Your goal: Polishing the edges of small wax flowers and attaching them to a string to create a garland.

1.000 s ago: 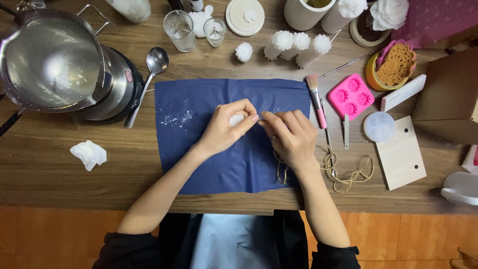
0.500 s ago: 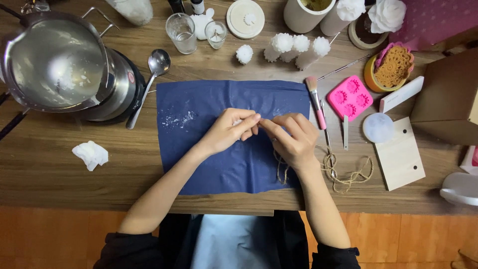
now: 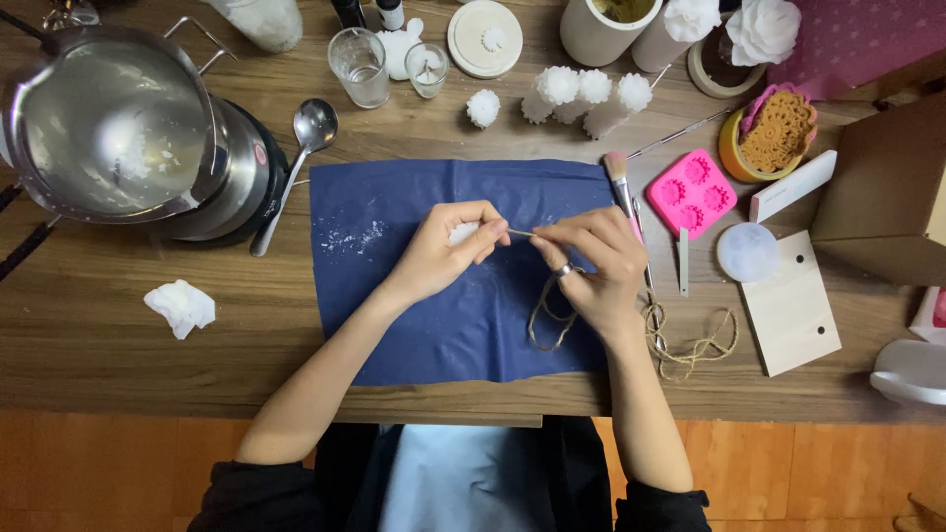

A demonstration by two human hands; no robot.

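Over a dark blue sheet (image 3: 394, 315) on the wooden table, my left hand (image 3: 448, 251) curls around a small white wax piece (image 3: 461, 233). My right hand (image 3: 591, 266), with a ring on one finger, pinches a length of tan twine (image 3: 552, 315). A short taut bit of the twine runs between the two hands, and the rest hangs in loops below my right hand and trails off to a loose coil (image 3: 695, 345) on the wood at the right.
A steel pot (image 3: 108, 128) on a black heater and a spoon (image 3: 296, 167) stand at left; a crumpled tissue (image 3: 180, 305) lies below. Glasses (image 3: 358, 67), white flower candles (image 3: 581, 94), a brush (image 3: 621, 182), a pink mould (image 3: 692, 192), a wooden tag (image 3: 793, 310) and a cardboard box (image 3: 887, 197) sit behind and right.
My hands have drawn slightly apart, so a short stretch of twine now shows between them. The white piece is more visible in my left hand.
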